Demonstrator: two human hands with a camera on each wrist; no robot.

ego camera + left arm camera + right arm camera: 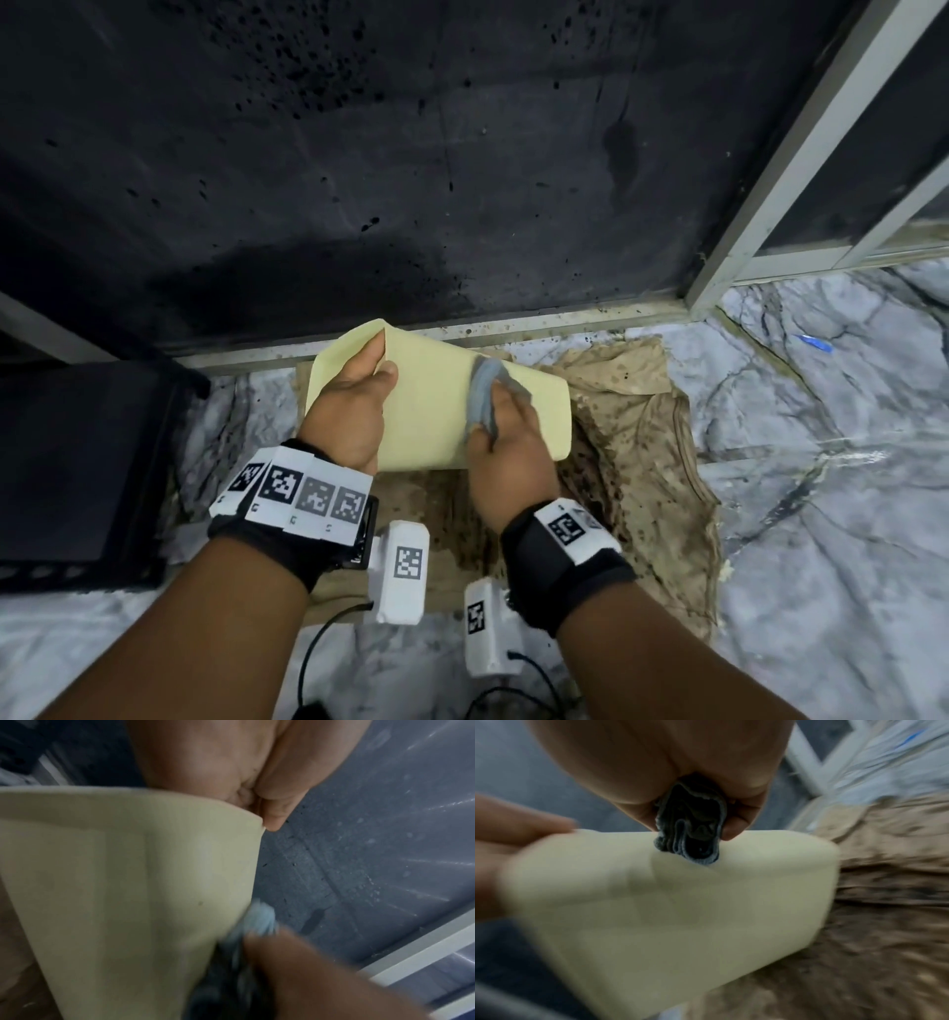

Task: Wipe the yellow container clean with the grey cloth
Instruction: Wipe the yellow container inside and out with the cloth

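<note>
Yellow container (436, 401): your left hand (349, 406) grips its rim; hold firm. Grey cloth (482, 401): bunched in your right hand (506, 442); press flat, stroke evenly.

In the head view the left hand (354, 406) covers the upper left part of the yellow container (436, 406), and the fingers inside its rim are out of sight. In the left wrist view the grey cloth (246, 939) and right hand (308, 973) at lower right are smeared by blur. In the right wrist view the container's lower left corner is blurred, and the stained brown rag (885, 902) at right is streaked.
</note>
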